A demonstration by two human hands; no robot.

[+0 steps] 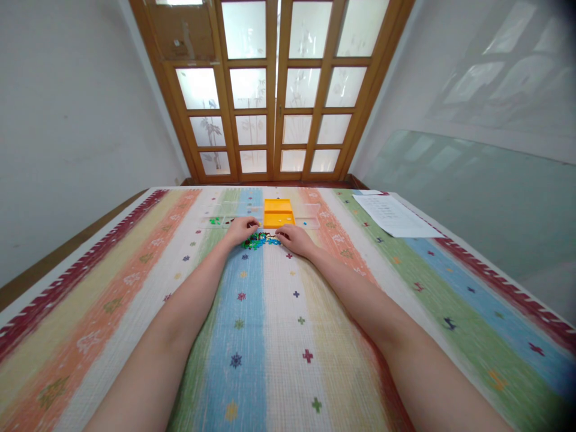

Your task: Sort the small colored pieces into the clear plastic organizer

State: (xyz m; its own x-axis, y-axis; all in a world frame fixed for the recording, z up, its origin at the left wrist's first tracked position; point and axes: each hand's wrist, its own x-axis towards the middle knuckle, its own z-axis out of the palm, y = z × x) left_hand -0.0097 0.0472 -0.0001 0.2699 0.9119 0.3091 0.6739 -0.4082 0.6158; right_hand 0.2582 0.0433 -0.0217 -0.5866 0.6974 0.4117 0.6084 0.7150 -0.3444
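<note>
So from the left: the striped tablecloth [252,336] runs right out to the table's left edge, and that whole side is bare cloth, so there's plenty of elbow room there. Further in, at the far end of our reach, there's a clear tray section [220,215] with a few green bits [215,221] sitting in it.

Our left hand [242,230] is just in front of that, palm down, with the fingers curled in and the tips bunched at the left edge of the pile of small coloured pieces [258,240]. Honestly, it's too small to tell if there's a piece pinched in there or if the fingers are just resting on it.

The pile itself lies on the blue stripe between both hands, just in front of the orange tray [278,213]. We reckon it's that close so either hand gets from pile to tray with barely any travel. The orange tray sits dead centre, with clear sections on both sides of it.

Our right hand [292,238] comes in from the other side, lying low with its fingertips pointing at the pile's right edge. The fingers look fairly close together, but again we can't tell if they hold anything.

Past it, the right clear section [310,216] has a speck or two in it. Then there's open cloth, then a printed sheet of paper [393,215] well apart near the far right corner, out of the way of both arms. The right edge is near the wall, so that side feels tighter.
</note>
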